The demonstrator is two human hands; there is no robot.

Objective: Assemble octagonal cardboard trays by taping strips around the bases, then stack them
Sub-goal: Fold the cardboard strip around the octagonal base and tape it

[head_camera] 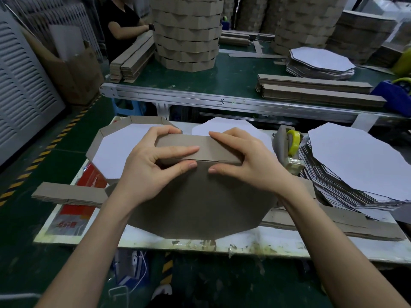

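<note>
The person's left hand [153,165] and right hand [249,163] both grip a brown strip [206,152] along the far edge of a brown eight-sided base [200,201]. The base lies, a little tilted, on the white work board [200,244] in front of the person. On each hand the fingers curl over the top of the strip, and the thumb presses at the seam where strip meets base. The left forefinger lies flat along the strip. The fingertips over the top are hidden, as is the far face of the strip. Whether any tape is on the seam cannot be made out. The forearms cover the base's two near side corners.

Behind the left hand sits a finished tray [120,147], white inside, its right part hidden by that hand. A white base [222,127] behind the strip shows only its far edge. To the right a yellow tape roll [294,141] stands half hidden by cardboard, beside a slumped pile of bases [360,161] cut off by the frame edge.

A red sheet [91,176] under the tray carries printing too blurred to read. A dark scribble on the metal rail [222,103] of the far table is also unreadable. On that table a stack of trays [186,41] runs out of frame at the top, and another person [122,21] stands beside it.
</note>
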